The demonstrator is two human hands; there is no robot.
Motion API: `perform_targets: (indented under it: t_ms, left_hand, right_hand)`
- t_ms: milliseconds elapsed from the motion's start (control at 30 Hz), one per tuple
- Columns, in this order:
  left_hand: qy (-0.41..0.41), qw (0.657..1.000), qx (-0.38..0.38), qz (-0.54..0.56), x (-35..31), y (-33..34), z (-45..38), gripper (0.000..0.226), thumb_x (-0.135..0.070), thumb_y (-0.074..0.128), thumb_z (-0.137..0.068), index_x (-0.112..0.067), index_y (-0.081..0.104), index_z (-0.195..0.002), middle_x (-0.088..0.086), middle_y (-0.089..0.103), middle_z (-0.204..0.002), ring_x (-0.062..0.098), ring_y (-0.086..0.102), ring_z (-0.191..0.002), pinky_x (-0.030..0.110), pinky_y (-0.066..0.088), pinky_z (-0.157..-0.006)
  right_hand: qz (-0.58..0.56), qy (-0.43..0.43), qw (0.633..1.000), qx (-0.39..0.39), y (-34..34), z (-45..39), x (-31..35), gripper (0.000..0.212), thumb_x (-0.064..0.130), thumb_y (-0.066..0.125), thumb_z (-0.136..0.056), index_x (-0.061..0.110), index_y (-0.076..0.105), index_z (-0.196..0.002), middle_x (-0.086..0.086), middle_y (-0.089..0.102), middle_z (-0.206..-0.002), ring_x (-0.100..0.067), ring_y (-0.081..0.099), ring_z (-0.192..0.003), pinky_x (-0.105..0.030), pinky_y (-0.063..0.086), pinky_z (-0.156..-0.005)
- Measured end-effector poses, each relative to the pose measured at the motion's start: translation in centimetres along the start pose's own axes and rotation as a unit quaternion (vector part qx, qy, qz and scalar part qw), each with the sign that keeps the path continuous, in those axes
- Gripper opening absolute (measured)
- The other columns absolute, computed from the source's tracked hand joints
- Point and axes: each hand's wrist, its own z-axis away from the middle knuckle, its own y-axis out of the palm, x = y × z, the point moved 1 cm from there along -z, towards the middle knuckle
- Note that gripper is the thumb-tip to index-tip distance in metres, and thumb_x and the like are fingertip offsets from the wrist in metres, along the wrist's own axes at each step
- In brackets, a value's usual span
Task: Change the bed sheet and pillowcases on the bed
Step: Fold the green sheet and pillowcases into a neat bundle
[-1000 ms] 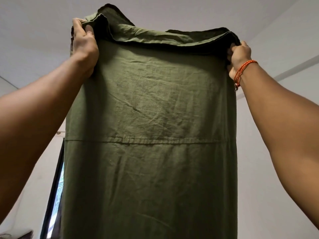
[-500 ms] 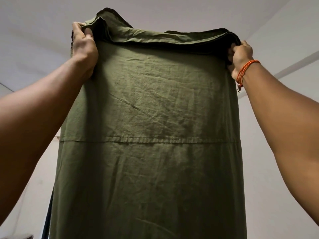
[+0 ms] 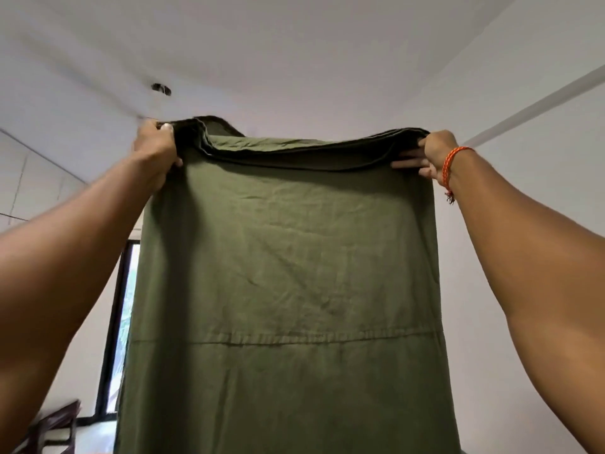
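Two hands hold up one olive-green sheet against a white ceiling.

One sheet, of matte woven cloth, lightly creased and folded into several layers along its top edge, hangs as a long rectangle from the centre of the view down past 6 o'clock; a stitched hem band crosses it low down. Left hand, at 10 o'clock, grips the top left corner, fingers curled over the folded edge. Right hand, at 2 o'clock, pinches the top right corner, fingers on the near face. One braided orange bracelet circles the right wrist. One dark-framed window shows at 8 o'clock, one dark wooden chair at 7 o'clock, one small round ceiling fitting at 11 o'clock.
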Motion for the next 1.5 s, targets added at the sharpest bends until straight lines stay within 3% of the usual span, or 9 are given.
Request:
perform_targets:
  t_ms: [67, 167, 333, 467, 667, 900, 1167, 1367, 1500]
  left_hand:
    - [-0.042, 0.998, 0.033, 0.043, 2.9, 0.6, 0.2, 0.044, -0.028, 0.035, -0.099, -0.013, 0.063, -0.129, 0.014, 0.073, -0.105, 0.021, 0.063, -0.053, 0.022, 0.035, -0.041]
    - [-0.106, 0.978, 0.112, 0.139, 6.1, 1.3, 1.3, 0.049, -0.019, 0.027, -0.101, -0.004, 0.059, -0.135, 0.016, 0.069, -0.12, 0.034, 0.075, -0.091, 0.034, 0.059, -0.051]
    - [-0.117, 0.956, 0.172, 0.208, 7.5, 2.8, 2.3, 0.035, -0.013, 0.025, -0.107, -0.015, 0.056, -0.122, 0.009, 0.065, -0.119, 0.035, 0.059, -0.121, 0.068, 0.054, -0.089]
    - [-0.043, 0.925, 0.225, 0.304, 8.0, 4.3, 1.0, 0.015, -0.025, 0.03, -0.113, -0.03, 0.043, -0.108, 0.002, 0.055, -0.135, 0.026, 0.054, -0.134, 0.086, 0.043, -0.085]
    - [-0.007, 0.899, 0.257, 0.353, 10.3, 8.3, -1.0, 0.011, -0.034, 0.029, -0.114, -0.031, 0.039, -0.117, -0.001, 0.051, -0.151, 0.026, 0.053, -0.132, 0.092, 0.031, -0.083]
    - [0.012, 0.901, 0.225, 0.371, 13.6, 14.0, -3.0, 0.017, -0.031, 0.029, -0.115, -0.029, 0.045, -0.113, -0.003, 0.065, -0.128, 0.029, 0.06, -0.128, 0.061, 0.055, -0.071]
    - [0.118, 0.914, 0.182, 0.344, 13.6, 20.7, -7.2, 0.021, -0.028, 0.034, -0.113, -0.025, 0.05, -0.127, -0.006, 0.067, -0.135, 0.014, 0.069, -0.12, 0.055, 0.054, -0.076]
    - [0.122, 0.918, 0.133, 0.354, 14.1, 26.5, -11.3, 0.018, -0.028, 0.037, -0.111, -0.023, 0.053, -0.119, 0.001, 0.068, -0.122, 0.024, 0.068, -0.114, 0.074, 0.054, -0.089]
    - [0.111, 0.922, 0.111, 0.354, 15.8, 29.2, -13.5, 0.017, -0.03, 0.038, -0.109, -0.029, 0.054, -0.11, 0.001, 0.068, -0.12, 0.032, 0.067, -0.119, 0.081, 0.049, -0.083]
  right_hand:
    - [-0.015, 0.024, 1.0, -0.002, 0.9, 0.3, -2.3, 0.029, 0.008, 0.022, -0.103, 0.007, 0.05, -0.111, -0.018, 0.074, -0.106, -0.032, 0.077, -0.087, -0.025, 0.044, -0.037]
    - [-0.072, 0.059, 0.996, 0.005, 2.2, -0.1, -5.5, 0.032, 0.008, 0.023, -0.106, 0.003, 0.046, -0.126, -0.027, 0.067, -0.115, -0.035, 0.071, -0.101, -0.055, 0.061, -0.067]
    - [-0.178, 0.097, 0.979, 0.039, 4.0, -2.0, -7.8, 0.048, 0.012, 0.021, -0.107, 0.009, 0.04, -0.151, -0.017, 0.057, -0.141, -0.034, 0.049, -0.139, -0.086, 0.022, -0.105]
    - [-0.257, 0.037, 0.965, 0.025, 5.6, -4.1, -7.5, 0.039, 0.009, 0.033, -0.103, 0.018, 0.059, -0.131, -0.005, 0.064, -0.133, -0.026, 0.057, -0.125, -0.092, 0.015, -0.098]
    - [-0.271, -0.012, 0.962, 0.035, 8.4, -5.9, -8.3, 0.033, 0.007, 0.029, -0.106, 0.026, 0.056, -0.108, -0.005, 0.057, -0.132, -0.032, 0.05, -0.129, -0.094, 0.014, -0.093]
    - [-0.303, -0.029, 0.952, -0.043, 10.8, -11.3, -13.0, 0.044, 0.007, 0.032, -0.103, 0.023, 0.054, -0.138, -0.008, 0.061, -0.131, -0.036, 0.055, -0.123, -0.093, 0.014, -0.095]
    - [-0.352, -0.06, 0.93, -0.09, 10.8, -20.7, -15.9, 0.045, 0.01, 0.032, -0.101, 0.024, 0.055, -0.138, -0.011, 0.063, -0.133, -0.041, 0.053, -0.127, -0.094, 0.008, -0.093]
    - [-0.354, -0.064, 0.933, -0.025, 13.1, -27.8, -17.4, 0.045, 0.016, 0.032, -0.102, 0.026, 0.054, -0.14, -0.009, 0.06, -0.136, -0.041, 0.051, -0.128, -0.093, 0.008, -0.095]
    - [-0.379, -0.066, 0.923, 0.012, 16.0, -30.2, -19.2, 0.039, 0.009, 0.031, -0.105, 0.029, 0.052, -0.131, -0.004, 0.06, -0.13, -0.035, 0.052, -0.125, -0.093, 0.007, -0.097]
